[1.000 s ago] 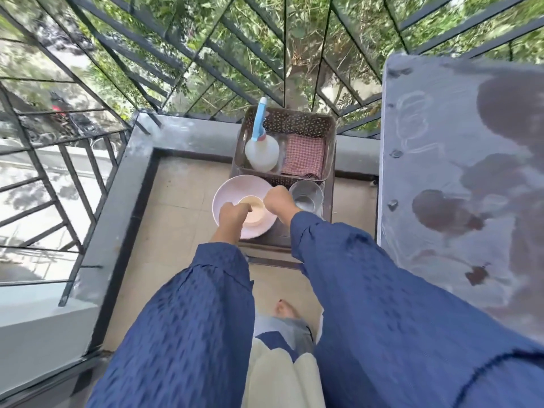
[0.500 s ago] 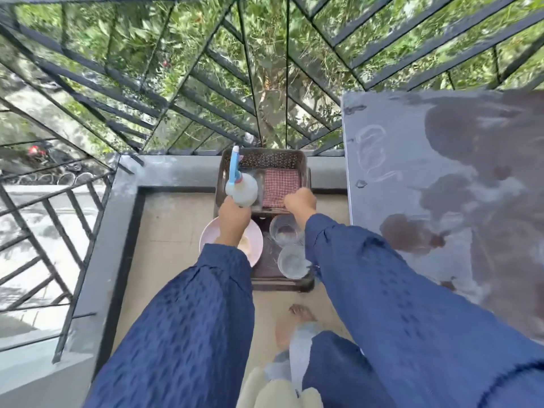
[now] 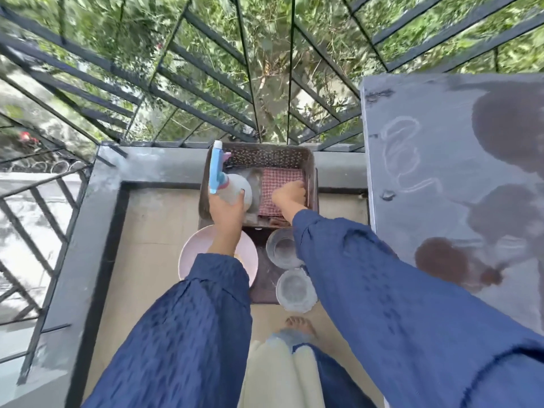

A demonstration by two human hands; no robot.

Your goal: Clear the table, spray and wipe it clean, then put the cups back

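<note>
Far left is just the balcony railing [image 3: 44, 219] and ledge. Moving in, there's a pink plate [image 3: 194, 254] on the floor-level tray, partly under the left sleeve. The left hand [image 3: 225, 212] has its fingers wrapped round the spray bottle [image 3: 235, 191], held over the brown basket [image 3: 309, 160]; bottle's long axis runs away from the person, blue head pointing up toward the railing. The right hand [image 3: 290, 195] is curled on the red checked cloth [image 3: 279, 181] inside the basket, looks like pinching it. Two glass cups [image 3: 284, 248] sit on the tray below. The stained grey table [image 3: 441, 160] is far right.
</note>
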